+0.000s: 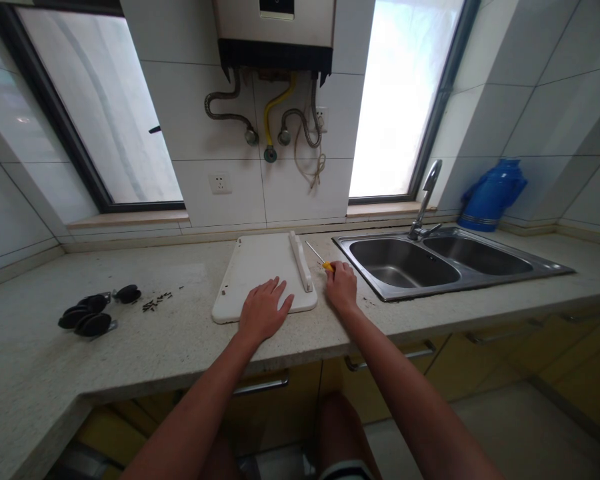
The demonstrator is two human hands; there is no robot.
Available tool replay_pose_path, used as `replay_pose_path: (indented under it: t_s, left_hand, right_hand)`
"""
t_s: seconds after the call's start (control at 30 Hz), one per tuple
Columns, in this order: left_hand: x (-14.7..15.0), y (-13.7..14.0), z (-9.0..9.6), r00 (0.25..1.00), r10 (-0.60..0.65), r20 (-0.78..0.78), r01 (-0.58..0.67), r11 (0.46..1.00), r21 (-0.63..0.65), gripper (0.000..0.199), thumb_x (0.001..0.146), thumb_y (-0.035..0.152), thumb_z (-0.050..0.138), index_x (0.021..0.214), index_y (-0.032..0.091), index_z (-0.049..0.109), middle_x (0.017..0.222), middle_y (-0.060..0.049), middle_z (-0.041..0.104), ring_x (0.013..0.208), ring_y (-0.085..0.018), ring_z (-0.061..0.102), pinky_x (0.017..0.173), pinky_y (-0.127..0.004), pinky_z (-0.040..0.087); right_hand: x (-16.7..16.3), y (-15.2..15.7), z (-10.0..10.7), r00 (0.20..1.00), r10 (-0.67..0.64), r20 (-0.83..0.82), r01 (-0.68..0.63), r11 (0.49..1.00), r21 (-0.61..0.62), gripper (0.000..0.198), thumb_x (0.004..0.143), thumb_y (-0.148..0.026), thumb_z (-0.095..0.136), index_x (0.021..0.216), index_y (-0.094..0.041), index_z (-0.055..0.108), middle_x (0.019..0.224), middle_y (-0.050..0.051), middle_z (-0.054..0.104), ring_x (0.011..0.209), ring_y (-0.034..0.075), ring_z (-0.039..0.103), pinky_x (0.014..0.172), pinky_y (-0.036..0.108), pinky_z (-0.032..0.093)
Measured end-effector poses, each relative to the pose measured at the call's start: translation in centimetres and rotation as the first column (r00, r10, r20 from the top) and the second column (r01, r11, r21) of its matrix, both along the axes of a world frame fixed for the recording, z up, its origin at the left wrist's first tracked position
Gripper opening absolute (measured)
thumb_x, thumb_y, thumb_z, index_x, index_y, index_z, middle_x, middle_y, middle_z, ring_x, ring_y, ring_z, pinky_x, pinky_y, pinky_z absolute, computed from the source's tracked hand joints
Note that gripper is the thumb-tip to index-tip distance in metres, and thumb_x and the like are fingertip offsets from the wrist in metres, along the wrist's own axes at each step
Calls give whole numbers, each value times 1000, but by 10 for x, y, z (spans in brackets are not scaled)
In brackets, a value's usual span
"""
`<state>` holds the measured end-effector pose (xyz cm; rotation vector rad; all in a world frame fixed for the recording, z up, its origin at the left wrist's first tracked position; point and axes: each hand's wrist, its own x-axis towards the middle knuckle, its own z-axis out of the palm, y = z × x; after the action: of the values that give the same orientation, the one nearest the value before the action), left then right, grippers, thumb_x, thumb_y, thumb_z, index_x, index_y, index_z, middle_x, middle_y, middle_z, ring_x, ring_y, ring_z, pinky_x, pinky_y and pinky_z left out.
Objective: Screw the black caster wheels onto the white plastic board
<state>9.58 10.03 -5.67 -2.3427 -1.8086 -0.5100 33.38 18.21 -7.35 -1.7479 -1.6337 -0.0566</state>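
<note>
A white board (260, 260) with rounded corners and small holes near its left edge lies flat on the countertop. Along its right side runs a raised white strip (300, 261). My left hand (266, 308) rests flat on the near part of the board, fingers spread. To the right of the board, my right hand (341, 285) is closed around the yellow handle of a screwdriver (327, 265). Its metal shaft points up and left, toward the far end of the strip. Part of the handle is hidden in my fingers.
Several black caster wheels (94, 325) and a scatter of screws (155, 301) lie on the countertop (170, 353) at left. A double steel sink (380, 288) with a faucet (423, 213) sits right, a blue thermos (493, 193) behind it. A water heater (275, 27) hangs above.
</note>
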Motion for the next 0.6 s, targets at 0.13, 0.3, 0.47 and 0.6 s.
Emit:
replay_pose_path:
  t_s: [0.13,0.3,0.47,0.6]
  left_hand:
    - [1,1,-3,999,-7,-31,6,1000,-28,61,119,49,38,168,17,55,176,-16,50,164,-32,49,136,-53,37]
    - [-1,2,-2,998,-36,-58,32,997,-67,68,117,56,40,169,14,52,178,-17,46,167,-33,46,137,-52,36]
    - [-1,-7,4,996,-48,-70,42,995,-88,76,114,64,45,170,13,52,179,-19,45,166,-35,46,134,-52,40]
    - [2,-27,5,995,-64,-82,57,995,-84,80,111,68,50,170,13,51,179,-19,44,166,-36,47,133,-54,41]
  right_hand:
    - [3,4,-3,999,6,-52,-5,999,32,38,107,-45,70,132,-17,70,134,11,71,123,24,70,108,48,62]
    - [4,9,-10,993,5,-116,0,999,44,38,107,-45,71,132,-17,70,134,11,71,123,24,70,109,49,62]
    - [6,14,-14,983,-10,-184,18,999,42,37,107,-45,70,131,-17,71,133,11,71,121,23,71,107,47,63]
    - [7,16,-15,971,-25,-236,39,998,56,37,107,-45,70,132,-17,71,134,11,71,121,23,70,108,47,63]
